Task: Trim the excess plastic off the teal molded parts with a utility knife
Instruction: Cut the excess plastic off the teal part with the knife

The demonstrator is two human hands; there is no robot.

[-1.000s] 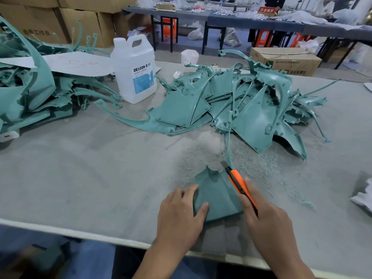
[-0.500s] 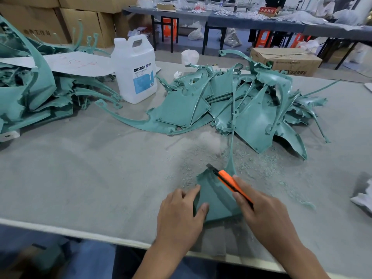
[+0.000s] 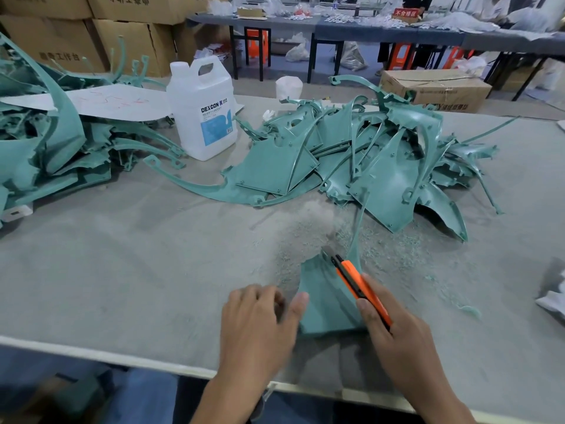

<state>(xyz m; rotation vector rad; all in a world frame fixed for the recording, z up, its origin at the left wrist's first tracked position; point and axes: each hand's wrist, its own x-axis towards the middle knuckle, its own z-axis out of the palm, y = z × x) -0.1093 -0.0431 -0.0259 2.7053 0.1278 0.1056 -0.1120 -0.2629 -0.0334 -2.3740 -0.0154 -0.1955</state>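
— Teal fan-shaped molded plastic part (image 3: 324, 301), where does it lie?
— On the grey felt-covered table (image 3: 122, 270), between both hands.
— And the left hand (image 3: 260, 328)?
— Fingers spread and blurred, gripping nothing; its thumb touches the part's left edge.
— The right hand (image 3: 400, 341)?
— Wrapped round an orange-and-black utility knife (image 3: 357, 286), with the blade tip at the part's far edge. Fine teal shavings (image 3: 397, 240) and a heap of teal molded parts (image 3: 382, 166) lie beyond it.

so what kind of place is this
Likely a factory finishing workshop: piles of teal molded parts on a gray workbench, the right hand holding a utility knife, stacked cardboard boxes behind.
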